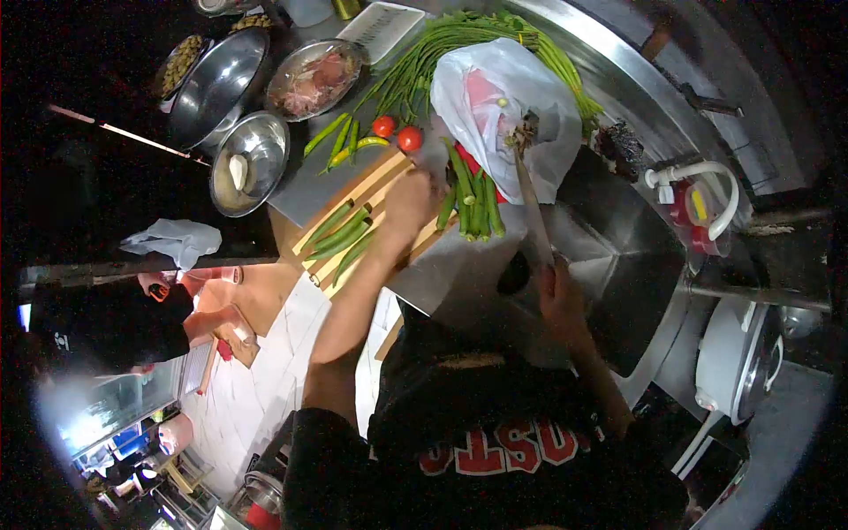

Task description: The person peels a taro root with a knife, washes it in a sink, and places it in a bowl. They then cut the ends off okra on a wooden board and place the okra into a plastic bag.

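Observation:
My right hand [562, 296] is closed around the handle of a knife [533, 203]. Its long blade points away from me, the tip reaching dark scraps on a white plastic bag [549, 146]. My left hand [411, 208] is over the striped wooden cutting board [375, 187], its fingers curled and mostly hidden. Beside that hand, several okra pods [481, 203] lie bunched on the counter side. More okra [338, 237] rests on the board's near left part. Two red tomatoes [409, 138] sit just past the board, near a yellow-green chili pepper [360, 150].
Long leafy greens [450, 40] lie behind the bag. Leftward stand a steel bowl [265, 146] with a pale piece inside, a bowl of raw meat [316, 81] and a large metal basin [216, 88]. A sink [609, 238] is at right. Another person's arm [216, 320] shows lower left.

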A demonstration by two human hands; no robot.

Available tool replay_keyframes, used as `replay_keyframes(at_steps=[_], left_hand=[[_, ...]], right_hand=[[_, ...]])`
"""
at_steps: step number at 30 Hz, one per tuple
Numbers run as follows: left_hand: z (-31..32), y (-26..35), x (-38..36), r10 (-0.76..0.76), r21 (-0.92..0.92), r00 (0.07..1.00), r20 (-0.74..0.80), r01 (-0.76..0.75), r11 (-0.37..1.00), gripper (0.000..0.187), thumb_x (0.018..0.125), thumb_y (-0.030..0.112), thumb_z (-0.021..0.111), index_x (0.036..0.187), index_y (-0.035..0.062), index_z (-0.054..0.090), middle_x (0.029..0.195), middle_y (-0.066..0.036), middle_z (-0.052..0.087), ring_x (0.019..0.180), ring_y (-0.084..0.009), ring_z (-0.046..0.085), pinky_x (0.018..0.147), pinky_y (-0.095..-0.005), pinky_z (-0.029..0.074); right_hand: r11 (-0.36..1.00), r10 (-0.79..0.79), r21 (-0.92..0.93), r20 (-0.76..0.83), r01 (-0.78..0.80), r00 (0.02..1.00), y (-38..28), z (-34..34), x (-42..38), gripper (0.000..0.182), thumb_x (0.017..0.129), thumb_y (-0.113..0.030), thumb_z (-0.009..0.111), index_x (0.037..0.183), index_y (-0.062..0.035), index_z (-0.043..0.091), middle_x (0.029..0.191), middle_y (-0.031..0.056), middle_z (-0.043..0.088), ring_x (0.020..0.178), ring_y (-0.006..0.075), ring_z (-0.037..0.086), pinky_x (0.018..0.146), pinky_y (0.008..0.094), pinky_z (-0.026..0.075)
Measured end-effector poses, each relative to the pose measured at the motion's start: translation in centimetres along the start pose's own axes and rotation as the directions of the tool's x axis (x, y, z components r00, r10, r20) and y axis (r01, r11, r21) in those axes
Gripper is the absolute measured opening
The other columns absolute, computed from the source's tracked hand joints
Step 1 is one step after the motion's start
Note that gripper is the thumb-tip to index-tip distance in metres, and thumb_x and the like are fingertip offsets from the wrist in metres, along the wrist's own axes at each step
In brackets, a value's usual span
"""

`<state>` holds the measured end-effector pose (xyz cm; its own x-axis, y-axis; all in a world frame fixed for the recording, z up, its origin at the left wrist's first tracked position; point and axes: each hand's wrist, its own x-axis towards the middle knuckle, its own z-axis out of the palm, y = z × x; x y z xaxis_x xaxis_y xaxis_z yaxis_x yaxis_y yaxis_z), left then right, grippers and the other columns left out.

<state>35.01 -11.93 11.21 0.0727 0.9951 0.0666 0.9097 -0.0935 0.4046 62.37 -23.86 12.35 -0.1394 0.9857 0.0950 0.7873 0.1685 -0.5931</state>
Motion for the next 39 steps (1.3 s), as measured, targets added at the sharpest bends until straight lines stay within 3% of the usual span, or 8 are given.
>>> replay_keyframes(at_steps=[5,7,9,16,21,32,34,39], left_hand=[[5.5,0.2,-4.8,-0.191,0.219,0.982,0.001,0.186,0.958,0.05,0.074,0.038,0.064,0.107,0.0036,0.051,0.092,-0.017,0.057,0.087,-0.0321,0.059,0.074,-0.0435,0.048],[5.7,-1.1,-5.3,-0.267,-0.113,0.958,-0.107,0.255,0.96,0.042,0.074,0.029,0.067,0.103,0.0022,0.051,0.09,-0.016,0.057,0.082,-0.0297,0.06,0.074,-0.0395,0.049],[1.5,-0.4,-6.4,-0.241,-0.349,0.938,-0.25,0.145,0.926,0.035,0.076,0.021,0.066,0.1,0.0016,0.05,0.09,-0.015,0.058,0.077,-0.0261,0.059,0.07,-0.036,0.049],[-3.0,-1.0,-7.2,-0.493,-0.994,0.868,-0.064,-0.013,0.106,0.023,0.088,0.009,0.054,0.104,0.0032,0.039,0.089,-0.01,0.062,0.063,-0.0086,0.051,0.057,-0.0241,0.043],[-3.4,1.2,-8.8,-0.249,-0.56,0.91,-0.331,0.023,0.828,0.072,0.074,0.001,0.066,0.131,0.0076,0.022,0.1,-0.015,0.063,0.09,-0.022,0.061,0.076,-0.03,0.047],[-3.4,2.0,-9.0,-0.049,-0.423,0.833,-0.551,-0.228,0.877,0.079,0.072,-0.003,0.067,0.132,0.0029,0.016,0.101,-0.011,0.064,0.092,-0.0216,0.06,0.083,-0.0301,0.044],[-3.2,2.1,-8.9,-0.038,-0.419,0.822,-0.569,-0.25,0.873,0.078,0.072,-0.004,0.067,0.132,0.0031,0.018,0.101,-0.011,0.064,0.092,-0.0212,0.06,0.082,-0.0297,0.044],[0.7,0.5,-7.5,-0.224,-0.34,0.897,-0.38,0.089,0.936,0.072,0.07,0.002,0.067,0.13,0.0023,0.027,0.099,-0.012,0.063,0.083,-0.0316,0.057,0.076,-0.0348,0.045]], right_hand=[[0.963,-0.172,-0.206,0.029,0.174,0.985,0.7,1.2,-0.4,0.018,0.09,-0.018,0.047,0.1,-0.0024,0.046,0.071,0.023,0.054,0.063,0.0381,0.056,0.05,0.0435,0.039],[0.96,0.224,-0.23,0.29,-0.16,0.93,-1.1,0.5,0.6,0.025,0.089,-0.013,0.045,0.11,0.0011,0.052,0.102,0.023,0.056,0.077,0.0303,0.058,0.062,0.0369,0.049],[0.983,0.114,-0.161,0.178,-0.086,0.977,-0.9,1.1,0.3,0.022,0.089,-0.014,0.046,0.104,0.0005,0.053,0.093,0.0219,0.057,0.072,0.0305,0.058,0.058,0.0377,0.048],[0.948,-0.19,-0.251,0.044,0.195,0.981,-2.7,1.6,1.3,0.019,0.088,-0.018,0.049,0.092,0.0,0.053,0.068,0.0182,0.056,0.055,0.034,0.055,0.048,0.0426,0.043],[0.978,-0.178,-0.096,0.09,0.186,0.98,-3.1,1.9,1.3,0.025,0.089,-0.02,0.048,0.109,-0.005,0.046,0.063,0.0174,0.054,0.052,0.0341,0.054,0.046,0.0424,0.04],[0.997,-0.017,-0.069,0.199,0.031,0.98,-1.5,2.7,0.1,0.036,0.091,-0.021,0.044,0.125,-0.0084,0.04,0.057,0.0173,0.05,0.05,0.0349,0.053,0.044,0.0428,0.037],[0.996,-0.087,-0.014,0.092,0.089,0.992,-1.4,2.9,0.0,0.022,0.09,-0.024,0.048,0.095,-0.0029,0.053,0.049,0.0136,0.049,0.035,0.0313,0.044,0.034,0.0414,0.035],[0.994,-0.027,-0.103,0.18,0.046,0.983,-2.4,2.6,0.3,0.022,0.091,-0.022,0.045,0.106,-0.0064,0.048,0.057,0.0167,0.05,0.05,0.0353,0.052,0.044,0.0437,0.036]])
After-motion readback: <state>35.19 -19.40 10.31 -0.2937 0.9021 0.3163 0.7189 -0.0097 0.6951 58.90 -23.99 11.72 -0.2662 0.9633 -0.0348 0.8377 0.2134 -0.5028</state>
